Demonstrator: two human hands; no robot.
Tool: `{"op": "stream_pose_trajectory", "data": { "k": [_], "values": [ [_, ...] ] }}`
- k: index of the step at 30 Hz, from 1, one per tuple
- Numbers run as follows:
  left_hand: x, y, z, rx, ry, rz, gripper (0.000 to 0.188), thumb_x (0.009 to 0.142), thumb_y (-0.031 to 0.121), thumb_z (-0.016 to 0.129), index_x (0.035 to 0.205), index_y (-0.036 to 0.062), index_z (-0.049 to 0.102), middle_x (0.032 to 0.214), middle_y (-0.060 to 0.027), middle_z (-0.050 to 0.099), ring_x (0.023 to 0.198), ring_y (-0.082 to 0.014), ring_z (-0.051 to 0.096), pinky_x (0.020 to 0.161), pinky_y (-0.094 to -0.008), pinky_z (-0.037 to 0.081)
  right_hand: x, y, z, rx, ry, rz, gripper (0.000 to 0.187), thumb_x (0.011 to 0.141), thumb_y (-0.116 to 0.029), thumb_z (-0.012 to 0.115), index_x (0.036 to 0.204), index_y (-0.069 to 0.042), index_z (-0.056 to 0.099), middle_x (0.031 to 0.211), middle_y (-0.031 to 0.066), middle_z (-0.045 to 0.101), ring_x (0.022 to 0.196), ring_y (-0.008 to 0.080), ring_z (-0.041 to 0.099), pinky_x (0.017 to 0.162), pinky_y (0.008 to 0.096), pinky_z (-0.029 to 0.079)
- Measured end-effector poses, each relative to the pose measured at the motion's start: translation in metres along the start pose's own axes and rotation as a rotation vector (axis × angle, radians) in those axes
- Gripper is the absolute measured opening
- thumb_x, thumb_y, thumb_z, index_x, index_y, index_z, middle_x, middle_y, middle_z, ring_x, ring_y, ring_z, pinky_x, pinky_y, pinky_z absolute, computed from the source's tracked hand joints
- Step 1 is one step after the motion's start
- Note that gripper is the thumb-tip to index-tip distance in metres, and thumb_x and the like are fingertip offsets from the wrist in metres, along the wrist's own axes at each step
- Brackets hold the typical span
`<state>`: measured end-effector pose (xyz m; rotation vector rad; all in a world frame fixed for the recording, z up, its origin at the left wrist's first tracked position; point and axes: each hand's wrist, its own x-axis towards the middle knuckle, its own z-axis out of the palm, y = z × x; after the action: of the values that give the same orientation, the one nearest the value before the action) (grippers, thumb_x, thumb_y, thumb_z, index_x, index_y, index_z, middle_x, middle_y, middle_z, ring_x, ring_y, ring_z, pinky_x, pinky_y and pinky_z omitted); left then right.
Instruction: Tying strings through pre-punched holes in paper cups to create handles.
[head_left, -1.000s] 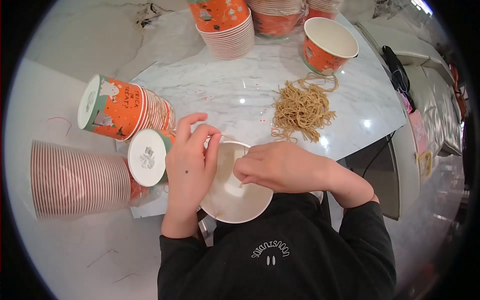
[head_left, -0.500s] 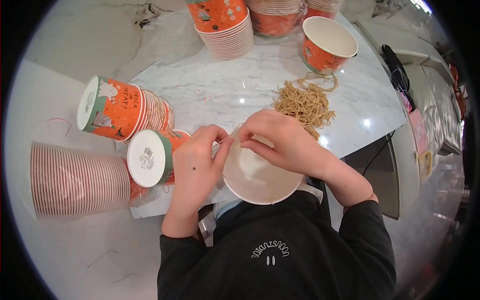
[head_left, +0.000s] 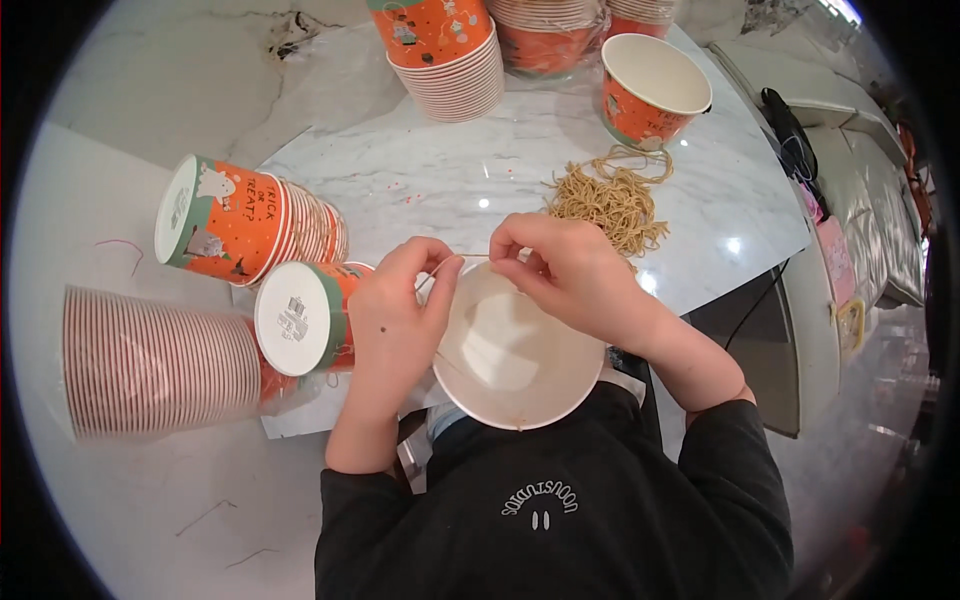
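My left hand (head_left: 398, 305) and my right hand (head_left: 572, 272) each pinch a thin tan string (head_left: 475, 256), which runs taut across the small gap between the fingertips. Both hands are over the far rim of a white paper tub (head_left: 510, 345), its open mouth facing up close to my body. A strand lies along the tub's left side, and a small tan bit shows on its near rim. Just beyond my right hand is a loose pile of tan string pieces (head_left: 605, 207). The tub's far rim is partly hidden by the fingers.
To the left lie stacks of orange printed paper tubs (head_left: 235, 215), one with its white base (head_left: 293, 318) facing me. A plastic-wrapped stack (head_left: 160, 362) lies beyond. At the back stand an upside-down stack (head_left: 450, 75) and a single upright tub (head_left: 655, 80) on the marble-patterned table (head_left: 430, 165).
My hands have drawn slightly apart, pulling the string straight between them. The white tub has shifted a little left and toward me, its inside showing more.
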<state>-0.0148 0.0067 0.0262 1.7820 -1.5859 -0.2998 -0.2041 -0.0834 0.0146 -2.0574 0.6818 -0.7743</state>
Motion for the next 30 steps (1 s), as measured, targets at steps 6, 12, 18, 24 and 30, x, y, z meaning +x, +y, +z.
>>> {"op": "stream_pose_trajectory", "data": {
  "k": [6,12,18,24,30],
  "values": [
    [-0.005,0.006,0.006,-0.001,-0.005,0.143,0.012,0.085,0.004,0.078,0.095,0.0031,0.071,0.104,-0.0078,0.074,0.080,-0.0162,0.066,0.062,-0.0312,0.048,-0.002,0.000,0.012,0.006,0.075,0.065,0.006,0.091,-0.006,0.067,0.095,-0.002,0.065,0.089,0.0143,0.067,0.074,0.0363,0.066,0.066,0.0428,0.053],
    [-0.002,0.001,0.009,-0.081,0.014,0.199,0.010,0.085,0.003,0.078,0.095,0.0033,0.073,0.092,-0.0012,0.076,0.062,-0.0098,0.054,0.053,-0.0258,0.038,-0.004,0.001,0.010,-0.023,-0.003,-0.063,0.010,0.092,-0.001,0.069,0.101,-0.003,0.071,0.090,0.0095,0.064,0.076,0.0208,0.066,0.067,0.0323,0.053],
    [-0.005,0.004,-0.001,-0.124,-0.043,-0.054,0.013,0.088,0.009,0.079,0.099,0.0045,0.073,0.081,-0.0021,0.072,0.054,-0.0055,0.044,0.049,-0.0259,0.034,-0.003,-0.002,0.011,0.101,0.035,-0.039,0.019,0.089,-0.002,0.069,0.108,-0.001,0.065,0.093,0.0157,0.066,0.083,0.0347,0.068,0.070,0.0420,0.055],
    [-0.001,-0.018,0.004,-0.497,-0.131,-0.151,0.017,0.084,0.008,0.081,0.100,0.0055,0.075,0.083,0.0044,0.072,0.053,0.0008,0.029,0.047,-0.0211,0.023,-0.002,-0.004,0.008,0.083,0.016,-0.134,0.027,0.089,-0.001,0.069,0.115,-0.002,0.061,0.091,0.0135,0.066,0.083,0.0323,0.068,0.072,0.0414,0.055],
    [0.004,-0.009,-0.008,-0.385,-0.241,-0.255,0.018,0.081,0.002,0.082,0.098,0.0014,0.075,0.083,0.0026,0.072,0.056,0.0030,0.036,0.049,-0.0190,0.025,0.001,0.000,0.005,0.130,0.103,-0.121,0.019,0.091,0.001,0.067,0.109,-0.003,0.063,0.094,0.0121,0.067,0.082,0.0295,0.069,0.067,0.0390,0.055]
  ]
}}
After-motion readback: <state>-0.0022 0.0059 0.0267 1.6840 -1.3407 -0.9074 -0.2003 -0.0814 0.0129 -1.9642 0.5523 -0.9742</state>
